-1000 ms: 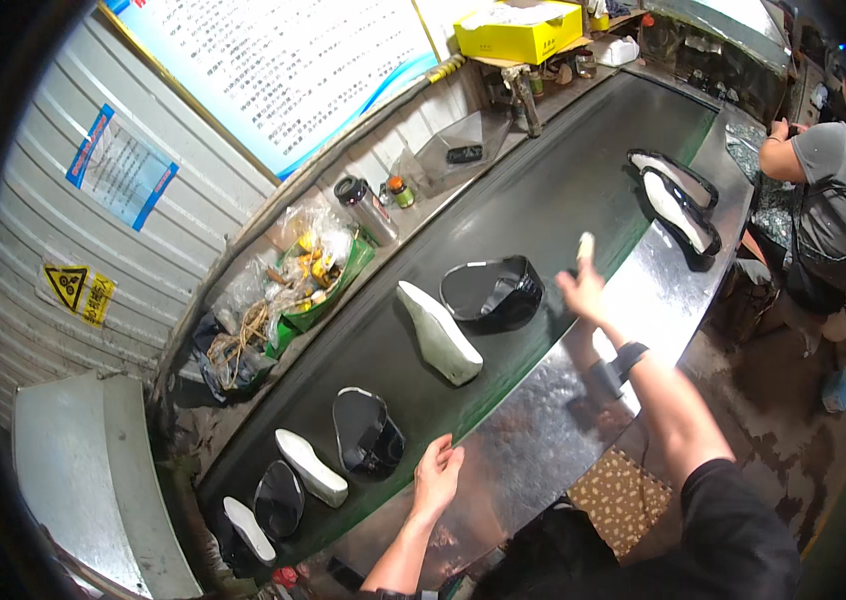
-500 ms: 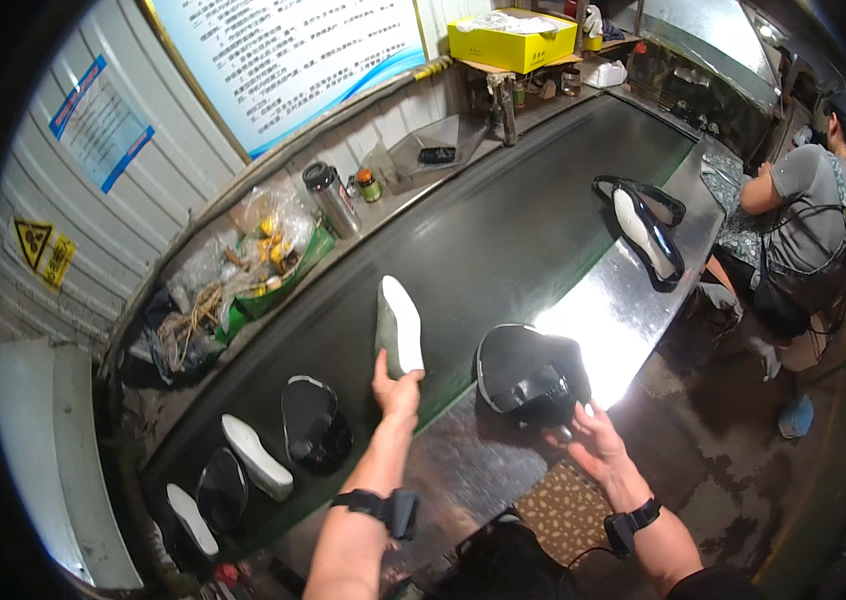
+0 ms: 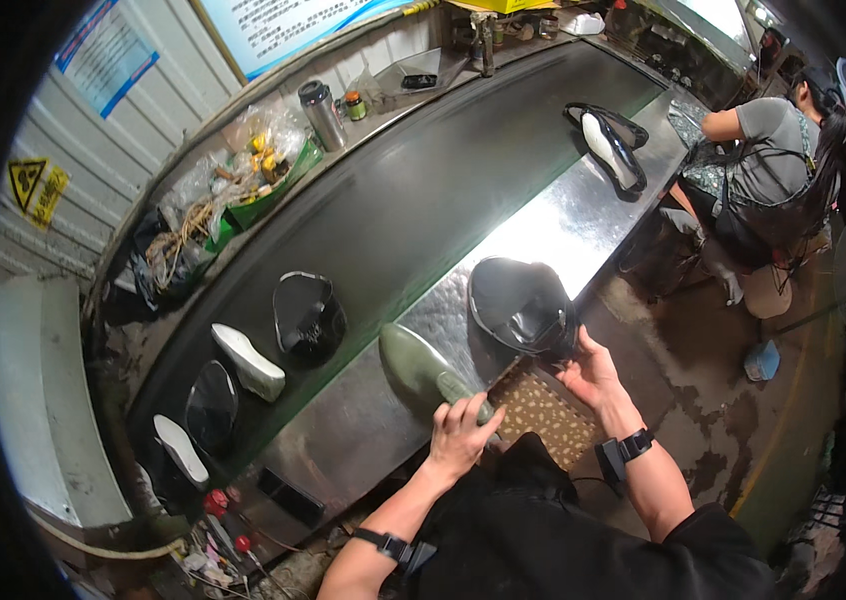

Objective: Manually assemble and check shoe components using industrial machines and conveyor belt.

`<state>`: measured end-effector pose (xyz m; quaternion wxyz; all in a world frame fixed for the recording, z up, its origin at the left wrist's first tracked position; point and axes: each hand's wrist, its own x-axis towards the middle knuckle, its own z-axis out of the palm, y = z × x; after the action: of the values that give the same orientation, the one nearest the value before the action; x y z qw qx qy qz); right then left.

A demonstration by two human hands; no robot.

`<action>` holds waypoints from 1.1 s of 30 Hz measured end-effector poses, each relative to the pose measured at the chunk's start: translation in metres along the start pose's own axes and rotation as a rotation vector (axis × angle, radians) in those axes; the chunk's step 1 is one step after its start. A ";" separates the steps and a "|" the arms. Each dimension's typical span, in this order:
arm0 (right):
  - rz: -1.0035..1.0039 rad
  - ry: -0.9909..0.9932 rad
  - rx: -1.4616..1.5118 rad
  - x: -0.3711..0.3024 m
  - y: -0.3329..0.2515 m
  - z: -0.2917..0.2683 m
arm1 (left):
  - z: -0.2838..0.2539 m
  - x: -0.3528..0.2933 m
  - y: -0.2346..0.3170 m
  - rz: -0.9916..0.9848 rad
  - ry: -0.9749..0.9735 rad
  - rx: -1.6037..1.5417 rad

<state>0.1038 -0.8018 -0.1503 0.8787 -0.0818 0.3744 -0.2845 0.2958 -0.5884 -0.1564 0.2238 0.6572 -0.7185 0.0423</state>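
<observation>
While the left hand (image 3: pixel 465 432) curls its fingers round the heel end of a greenish shoe last (image 3: pixel 423 368), the right hand (image 3: pixel 591 368) grips the lower rim of a black shoe upper (image 3: pixel 523 305), fingers bent onto it. Both pieces sit on the shiny metal strip of the tabletop (image 3: pixel 363 430), a little below the middle of the frame, the last just left of the upper and the two nearly touching. A speckled brown mat (image 3: pixel 543 412) lies between the hands.

Half a second ago the left hand was stretched up to a pale last lying out on the dark belt (image 3: pixel 393 210); now it is drawn back close to the body with the last on the metal edge. The upper has stayed under the right hand.

Both forearms rise from the lower edge, elbows bent, each wrist wearing a dark band, the left arm slanting right and the right arm slanting left so the hands meet near the centre. At lower left, more lasts and uppers wait on the belt.
</observation>
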 end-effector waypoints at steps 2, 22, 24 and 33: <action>0.020 -0.007 -0.026 -0.015 0.007 0.026 | 0.005 0.000 0.003 -0.006 -0.150 -0.022; -1.179 -0.691 -1.858 -0.032 0.129 0.009 | 0.005 0.044 -0.172 -1.233 0.203 -0.692; -1.209 -0.511 -1.722 -0.028 0.129 0.025 | 0.012 0.045 -0.172 -1.209 0.170 -0.465; -0.726 -0.598 -1.564 0.005 0.129 0.002 | 0.003 0.029 -0.164 -1.482 0.318 -0.640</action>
<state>0.1646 -0.6986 -0.1981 0.4895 -0.8374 0.1682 -0.1758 0.4521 -0.6383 -0.1862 0.4695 0.8515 -0.0351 -0.2307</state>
